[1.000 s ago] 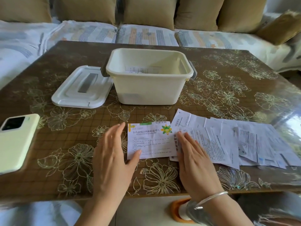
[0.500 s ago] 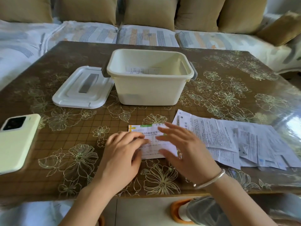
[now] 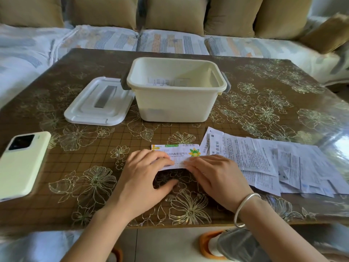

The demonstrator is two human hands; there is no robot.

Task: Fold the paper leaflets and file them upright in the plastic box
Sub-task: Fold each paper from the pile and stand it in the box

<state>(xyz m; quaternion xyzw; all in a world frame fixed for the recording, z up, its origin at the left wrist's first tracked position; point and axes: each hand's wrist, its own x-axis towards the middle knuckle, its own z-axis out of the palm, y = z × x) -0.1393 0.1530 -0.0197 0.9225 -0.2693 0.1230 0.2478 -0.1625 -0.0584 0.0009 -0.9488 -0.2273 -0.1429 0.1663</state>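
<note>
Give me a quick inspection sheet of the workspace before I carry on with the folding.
Surface: brown floral table, glossy, with glare at the right.
Job's things: one leaflet lies under both hands with its near edge turned up. A pile of unfolded leaflets lies to its right. The plastic box is open, with filed papers inside by the far wall. The lid lies beside the box on its left.
Clutter: pale green phone at the left edge, camera side up.
Grippers: left hand and right hand each have fingers laid on the leaflet. There is a bracelet on the right wrist.
Cables: nothing seen.
Surroundings: sofa with tan cushions behind the table.
</note>
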